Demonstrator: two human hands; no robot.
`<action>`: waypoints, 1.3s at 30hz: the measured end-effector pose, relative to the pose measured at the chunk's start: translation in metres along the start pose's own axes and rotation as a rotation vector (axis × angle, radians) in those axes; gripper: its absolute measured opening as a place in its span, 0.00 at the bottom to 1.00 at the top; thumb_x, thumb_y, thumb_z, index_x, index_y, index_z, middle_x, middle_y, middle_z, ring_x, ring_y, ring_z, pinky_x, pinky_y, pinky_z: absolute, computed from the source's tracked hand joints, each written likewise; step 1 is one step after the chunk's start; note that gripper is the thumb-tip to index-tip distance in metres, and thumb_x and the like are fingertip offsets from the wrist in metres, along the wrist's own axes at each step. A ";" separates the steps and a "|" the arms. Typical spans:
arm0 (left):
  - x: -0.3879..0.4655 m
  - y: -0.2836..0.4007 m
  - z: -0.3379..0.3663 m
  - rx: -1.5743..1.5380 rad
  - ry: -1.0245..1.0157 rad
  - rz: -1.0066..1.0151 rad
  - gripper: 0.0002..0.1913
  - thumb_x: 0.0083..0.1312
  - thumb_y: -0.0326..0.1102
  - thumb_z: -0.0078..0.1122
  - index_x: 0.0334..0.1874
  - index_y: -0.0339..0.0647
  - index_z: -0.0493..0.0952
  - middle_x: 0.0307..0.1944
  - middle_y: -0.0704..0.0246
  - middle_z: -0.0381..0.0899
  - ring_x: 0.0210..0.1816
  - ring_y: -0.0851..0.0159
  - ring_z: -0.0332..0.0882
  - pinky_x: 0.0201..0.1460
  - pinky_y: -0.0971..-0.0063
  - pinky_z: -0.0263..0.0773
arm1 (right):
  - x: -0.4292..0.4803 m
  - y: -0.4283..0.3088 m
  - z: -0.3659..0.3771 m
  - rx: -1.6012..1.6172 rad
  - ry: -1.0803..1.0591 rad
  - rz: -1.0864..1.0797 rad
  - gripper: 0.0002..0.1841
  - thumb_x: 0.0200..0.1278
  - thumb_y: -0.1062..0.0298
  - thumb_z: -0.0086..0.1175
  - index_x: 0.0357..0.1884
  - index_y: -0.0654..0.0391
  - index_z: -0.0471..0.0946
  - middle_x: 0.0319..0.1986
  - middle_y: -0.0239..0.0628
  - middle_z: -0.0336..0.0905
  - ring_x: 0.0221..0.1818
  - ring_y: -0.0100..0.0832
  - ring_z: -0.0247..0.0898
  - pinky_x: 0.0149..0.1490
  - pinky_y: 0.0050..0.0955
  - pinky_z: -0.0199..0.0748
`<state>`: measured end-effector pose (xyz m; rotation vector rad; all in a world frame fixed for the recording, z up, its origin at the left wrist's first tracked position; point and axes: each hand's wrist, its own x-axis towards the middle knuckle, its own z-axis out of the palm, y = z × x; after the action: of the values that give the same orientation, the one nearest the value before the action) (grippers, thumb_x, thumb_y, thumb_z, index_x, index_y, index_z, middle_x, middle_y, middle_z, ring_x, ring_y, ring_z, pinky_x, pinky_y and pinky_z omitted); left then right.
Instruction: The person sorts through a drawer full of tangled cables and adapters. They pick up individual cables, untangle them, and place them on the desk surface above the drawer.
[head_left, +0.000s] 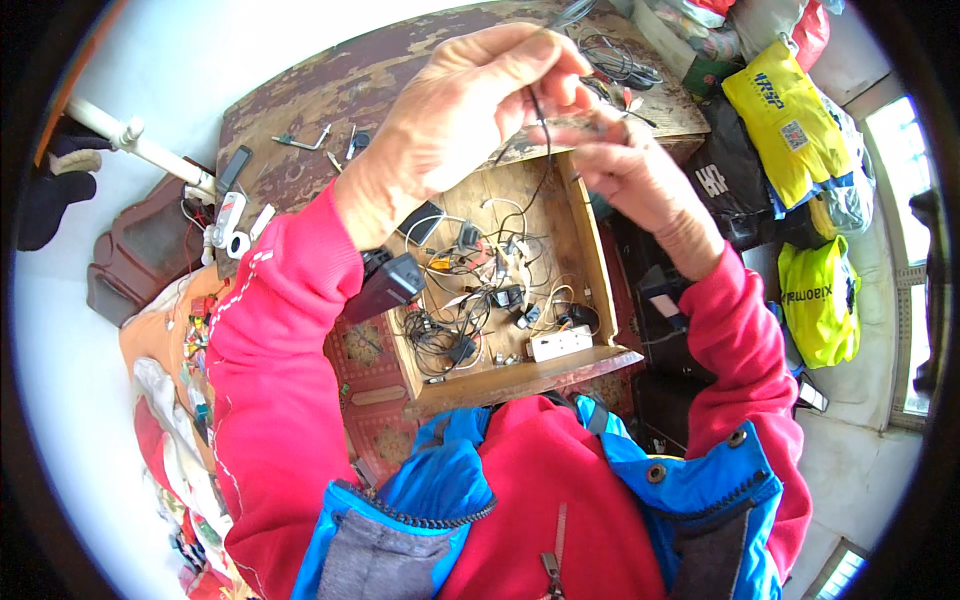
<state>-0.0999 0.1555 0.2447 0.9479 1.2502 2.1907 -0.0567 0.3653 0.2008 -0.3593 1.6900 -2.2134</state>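
Note:
My left hand (465, 112) is raised above an open wooden drawer (525, 386), its fingers closed on a thin black cable (544, 135). That cable hangs down toward the tangle in the drawer. Close by on the right, my right hand (637, 165) has bent fingers near the cable; whether they grip it cannot be told. Inside the drawer lie tangled black and white cords, black adapters (508, 297), a white power strip (561, 343) and a dark flat device (420, 222).
A worn wooden table (300, 97) bears coiled grey cables (611, 60), a hex key (311, 141) and a dark handset (235, 166). Yellow bags (817, 300) stand at the right. A dark boxy object (390, 281) is beside my left forearm. White devices (229, 217) sit at the table's left edge.

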 end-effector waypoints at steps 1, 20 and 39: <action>0.002 -0.001 0.002 0.040 0.006 0.025 0.15 0.72 0.42 0.49 0.43 0.35 0.77 0.32 0.71 0.75 0.43 0.67 0.77 0.55 0.72 0.72 | 0.005 0.007 0.013 0.032 -0.037 0.057 0.19 0.56 0.75 0.52 0.53 0.59 0.73 0.48 0.33 0.80 0.24 0.13 0.58 0.29 0.11 0.58; -0.081 -0.140 -0.060 0.764 0.099 -0.295 0.12 0.64 0.35 0.57 0.43 0.33 0.77 0.27 0.65 0.80 0.29 0.69 0.77 0.38 0.75 0.72 | 0.009 -0.054 0.031 -0.461 0.123 -0.151 0.19 0.75 0.56 0.37 0.31 0.58 0.73 0.25 0.26 0.72 0.18 0.12 0.50 0.23 0.14 0.46; -0.129 -0.135 -0.071 0.462 0.226 -0.428 0.07 0.63 0.29 0.54 0.34 0.33 0.79 0.23 0.73 0.78 0.24 0.79 0.74 0.28 0.83 0.68 | 0.005 -0.030 -0.089 0.023 0.726 -0.197 0.13 0.73 0.59 0.43 0.33 0.56 0.72 0.25 0.30 0.72 0.23 0.20 0.64 0.25 0.16 0.58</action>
<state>-0.0614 0.0968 0.0582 0.5209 1.9180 1.7382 -0.0994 0.4494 0.2060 0.3543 2.0233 -2.7104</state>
